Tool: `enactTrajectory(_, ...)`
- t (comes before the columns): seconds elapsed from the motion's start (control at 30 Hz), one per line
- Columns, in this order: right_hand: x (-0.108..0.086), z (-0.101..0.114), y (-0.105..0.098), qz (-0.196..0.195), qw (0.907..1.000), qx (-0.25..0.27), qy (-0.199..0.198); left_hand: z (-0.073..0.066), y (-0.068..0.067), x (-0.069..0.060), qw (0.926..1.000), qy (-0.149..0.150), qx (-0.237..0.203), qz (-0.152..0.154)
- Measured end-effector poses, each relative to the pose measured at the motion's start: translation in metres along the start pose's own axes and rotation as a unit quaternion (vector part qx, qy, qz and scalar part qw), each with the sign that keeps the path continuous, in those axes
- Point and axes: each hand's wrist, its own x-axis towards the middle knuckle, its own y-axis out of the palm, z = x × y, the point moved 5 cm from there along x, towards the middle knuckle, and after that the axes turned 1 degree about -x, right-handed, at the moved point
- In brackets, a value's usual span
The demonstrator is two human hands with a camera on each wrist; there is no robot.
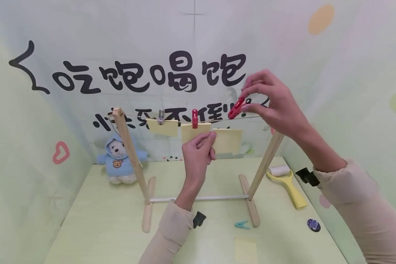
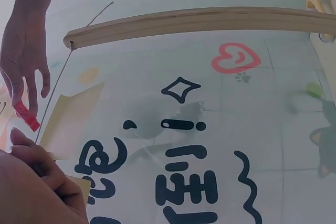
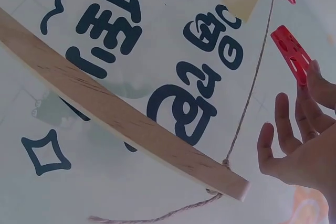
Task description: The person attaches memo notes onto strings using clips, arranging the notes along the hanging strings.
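My left hand [image 1: 199, 148] pinches the left edge of a pale yellow paper note [image 1: 228, 141] at the cord [image 3: 256, 77]. Higher and to the right, my right hand [image 1: 274, 99] pinches a red clothespin [image 1: 236, 108] between thumb and fingers, its tip just above the cord and apart from the note. Another red clothespin [image 1: 194, 119] fastens a second yellow note [image 1: 187, 136] to the cord, partly hidden by my left hand. Farther left, a grey clothespin [image 1: 161, 116] holds a third note [image 1: 165, 129].
The cord is strung between two wooden posts [image 1: 265, 165], joined low down by a white rod [image 1: 221, 197]. On the table lie a teal clothespin [image 1: 242, 224], a yellow note [image 1: 245, 250], a yellow-handled lint roller [image 1: 291, 187] and a dark round object [image 1: 314, 225]. A plush toy [image 1: 118, 167] sits behind the left post.
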Motion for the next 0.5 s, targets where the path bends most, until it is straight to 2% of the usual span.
enactTrajectory(0.5,0.006,-0.001,0.017,0.045,0.9989,-0.016,0.003,-0.004,0.005,0.007,0.9999,0.012,0.000,0.000)
